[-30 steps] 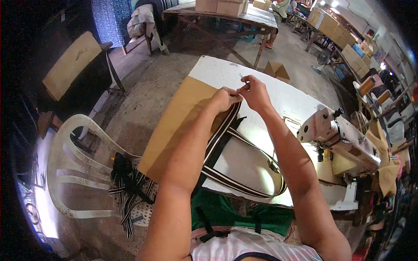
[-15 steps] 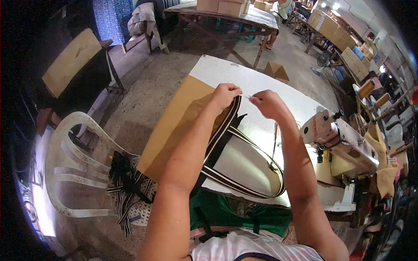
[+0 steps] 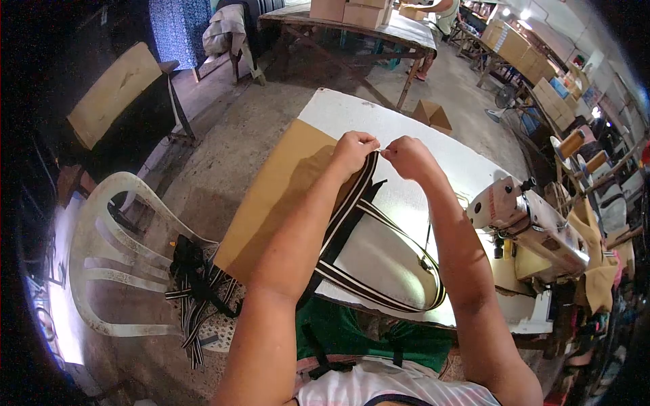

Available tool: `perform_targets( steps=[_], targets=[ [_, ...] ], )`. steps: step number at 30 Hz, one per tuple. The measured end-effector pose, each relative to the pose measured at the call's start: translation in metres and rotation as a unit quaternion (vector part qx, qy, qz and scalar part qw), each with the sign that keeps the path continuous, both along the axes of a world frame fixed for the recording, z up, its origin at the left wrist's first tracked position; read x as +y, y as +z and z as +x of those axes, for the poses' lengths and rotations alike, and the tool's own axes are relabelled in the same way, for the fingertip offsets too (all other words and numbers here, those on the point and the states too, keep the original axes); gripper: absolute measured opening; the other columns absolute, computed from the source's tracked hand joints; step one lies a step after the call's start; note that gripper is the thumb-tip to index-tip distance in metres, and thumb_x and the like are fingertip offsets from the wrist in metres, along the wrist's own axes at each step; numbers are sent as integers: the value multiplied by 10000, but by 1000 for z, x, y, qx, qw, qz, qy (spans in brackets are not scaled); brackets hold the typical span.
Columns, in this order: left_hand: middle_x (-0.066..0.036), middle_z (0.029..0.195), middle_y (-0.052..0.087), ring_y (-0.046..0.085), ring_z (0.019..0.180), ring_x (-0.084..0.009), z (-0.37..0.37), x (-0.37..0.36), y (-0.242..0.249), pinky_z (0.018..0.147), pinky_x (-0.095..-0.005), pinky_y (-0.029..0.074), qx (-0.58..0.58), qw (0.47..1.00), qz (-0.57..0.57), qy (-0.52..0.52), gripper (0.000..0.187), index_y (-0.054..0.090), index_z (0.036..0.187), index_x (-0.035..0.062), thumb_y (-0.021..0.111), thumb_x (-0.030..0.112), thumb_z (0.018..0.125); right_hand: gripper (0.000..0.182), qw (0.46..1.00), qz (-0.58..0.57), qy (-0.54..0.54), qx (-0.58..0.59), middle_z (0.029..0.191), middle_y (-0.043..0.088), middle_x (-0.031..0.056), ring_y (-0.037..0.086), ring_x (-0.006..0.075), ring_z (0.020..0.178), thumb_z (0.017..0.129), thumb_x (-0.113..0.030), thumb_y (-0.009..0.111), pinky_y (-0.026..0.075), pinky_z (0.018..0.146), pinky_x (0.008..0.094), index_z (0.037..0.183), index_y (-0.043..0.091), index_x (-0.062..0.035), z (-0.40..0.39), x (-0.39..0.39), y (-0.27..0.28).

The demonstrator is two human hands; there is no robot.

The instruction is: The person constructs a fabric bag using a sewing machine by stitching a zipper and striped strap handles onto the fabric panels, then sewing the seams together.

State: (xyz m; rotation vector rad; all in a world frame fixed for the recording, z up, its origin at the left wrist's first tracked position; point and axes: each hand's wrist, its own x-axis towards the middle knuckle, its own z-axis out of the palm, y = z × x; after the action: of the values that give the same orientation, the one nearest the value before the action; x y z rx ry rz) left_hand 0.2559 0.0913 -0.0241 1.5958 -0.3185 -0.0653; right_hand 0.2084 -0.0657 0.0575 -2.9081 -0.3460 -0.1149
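My left hand (image 3: 353,151) is closed, pinching the upper end of a black-and-white striped strap (image 3: 352,193) above the table. Close beside it, my right hand (image 3: 408,158) is also closed, its fingertips nearly meeting the left ones. A small pale tip shows between the two hands; what my right hand grips is too small to name. The strap runs down along a black fabric piece (image 3: 343,233), and a striped loop (image 3: 379,296) curves over the white tabletop (image 3: 338,105). Under my left forearm lies a flat brown sheet (image 3: 271,186).
A sewing machine (image 3: 528,220) stands at the table's right, thread cones (image 3: 572,143) behind it. To the left, a white plastic chair (image 3: 128,274) bears a heap of striped straps (image 3: 196,291). Farther back, a person (image 3: 443,13) is near a table with cardboard boxes (image 3: 362,13).
My right hand has moved left, closing the gap to my left hand at the strap's end. My left hand keeps its pinch. The person in the background has shifted, an arm reaching toward a box.
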Motion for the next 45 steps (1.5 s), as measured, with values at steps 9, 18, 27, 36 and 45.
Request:
perform_targets(
  steps=[9,18,27,36,45],
  targets=[
    [11,792,687,572,707,-75,10,-5,-12,649,-263,463,-71,997,-12,36,164,760,955,19,738,178,921,383,1000,19,-20,7,869,696,257,670,451,817,954,-343,639,542,760,500,856,737,14,2,-3,-3],
    [-24,734,686,556,659,-96,12,3,-7,616,-296,458,-3,997,-77,25,221,753,928,-6,757,213,895,317,997,77,28,-9,891,702,257,673,439,868,953,-303,629,531,801,506,908,751,-15,-12,6,-14],
    [-57,885,754,644,801,-120,11,30,14,742,-305,520,-129,987,61,75,223,759,1008,0,751,200,908,207,996,22,46,-67,1052,666,196,670,402,939,904,-204,637,542,831,490,945,764,-46,1,29,-15],
    [-33,855,737,621,761,-109,13,29,10,701,-302,508,-145,987,46,48,205,763,996,3,739,193,923,199,996,29,37,-76,1036,672,192,670,406,954,891,-139,589,539,834,499,917,755,-32,18,33,-33],
    [33,730,631,509,618,-48,14,40,22,536,-213,396,-52,983,-115,134,115,758,965,37,733,138,917,315,987,129,-3,-97,1008,654,197,651,387,915,937,-275,684,527,810,460,1085,705,2,-73,15,2]
  ],
)
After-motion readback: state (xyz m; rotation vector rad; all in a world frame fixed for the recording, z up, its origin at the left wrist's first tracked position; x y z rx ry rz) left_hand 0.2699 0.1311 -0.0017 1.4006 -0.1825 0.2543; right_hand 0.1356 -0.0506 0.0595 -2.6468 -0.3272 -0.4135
